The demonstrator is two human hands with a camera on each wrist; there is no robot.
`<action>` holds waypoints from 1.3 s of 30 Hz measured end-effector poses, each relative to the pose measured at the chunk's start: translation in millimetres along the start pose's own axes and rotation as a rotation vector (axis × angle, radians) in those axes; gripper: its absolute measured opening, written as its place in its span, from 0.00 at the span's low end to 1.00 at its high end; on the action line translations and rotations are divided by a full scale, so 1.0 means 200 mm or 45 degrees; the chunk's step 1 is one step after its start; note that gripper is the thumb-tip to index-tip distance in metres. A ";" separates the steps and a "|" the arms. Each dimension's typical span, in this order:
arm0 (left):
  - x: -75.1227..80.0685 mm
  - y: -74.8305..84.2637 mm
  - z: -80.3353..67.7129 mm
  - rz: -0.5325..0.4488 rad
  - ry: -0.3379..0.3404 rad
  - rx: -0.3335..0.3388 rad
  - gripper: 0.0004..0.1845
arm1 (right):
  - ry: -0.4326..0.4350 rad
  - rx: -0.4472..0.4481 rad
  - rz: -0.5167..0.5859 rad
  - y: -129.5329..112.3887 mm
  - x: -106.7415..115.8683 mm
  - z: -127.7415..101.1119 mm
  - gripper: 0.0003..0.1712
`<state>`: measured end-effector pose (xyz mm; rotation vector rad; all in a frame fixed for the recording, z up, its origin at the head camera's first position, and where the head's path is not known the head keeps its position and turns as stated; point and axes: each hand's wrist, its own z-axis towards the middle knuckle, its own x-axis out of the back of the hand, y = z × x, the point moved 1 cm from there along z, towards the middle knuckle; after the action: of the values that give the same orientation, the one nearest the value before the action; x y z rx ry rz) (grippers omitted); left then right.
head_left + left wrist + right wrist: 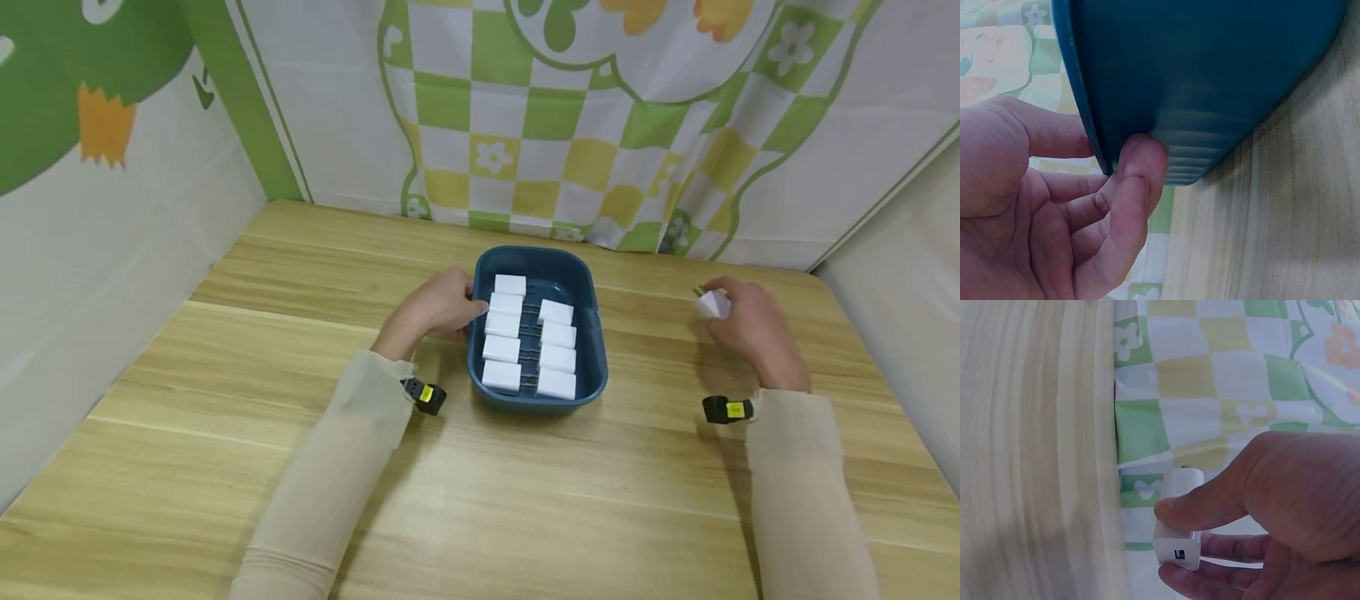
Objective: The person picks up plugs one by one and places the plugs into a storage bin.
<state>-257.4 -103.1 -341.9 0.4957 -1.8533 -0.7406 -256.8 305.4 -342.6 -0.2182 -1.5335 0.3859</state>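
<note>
Holding a white charger (712,303) pinched between thumb and fingers (1200,514), the right hand (750,329) hovers over the desk (525,500), well right of the blue tray (592,333). Left hand (435,308) clasps the tray's left rim, thumb over the edge, fingers (1141,181) on the outer wall. Eight chargers (502,348) sit in two columns; the open slot looks to be top of the right column. Best to keep the tray braced, bring the charger in prongs toward the centre, matching the neighbours, and lower it straight.
</note>
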 end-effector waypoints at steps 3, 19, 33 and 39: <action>0.00 0.00 0.00 0.000 -0.004 -0.002 0.14 | 0.011 0.025 -0.013 -0.03 0.01 0.00 0.33; 0.00 0.00 0.00 0.009 -0.001 -0.018 0.14 | 0.055 0.148 -0.002 -0.26 0.06 -0.06 0.29; 0.00 -0.01 0.00 0.016 0.007 -0.019 0.14 | 0.033 0.221 0.016 -0.39 0.05 -0.09 0.29; 0.00 -0.01 0.00 0.015 0.012 -0.014 0.14 | 0.037 0.268 0.014 -0.44 0.05 -0.11 0.28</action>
<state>-258.2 -104.2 -342.4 0.4802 -1.8405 -0.7393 -225.5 230.4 -301.7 -0.0670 -1.4516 0.5470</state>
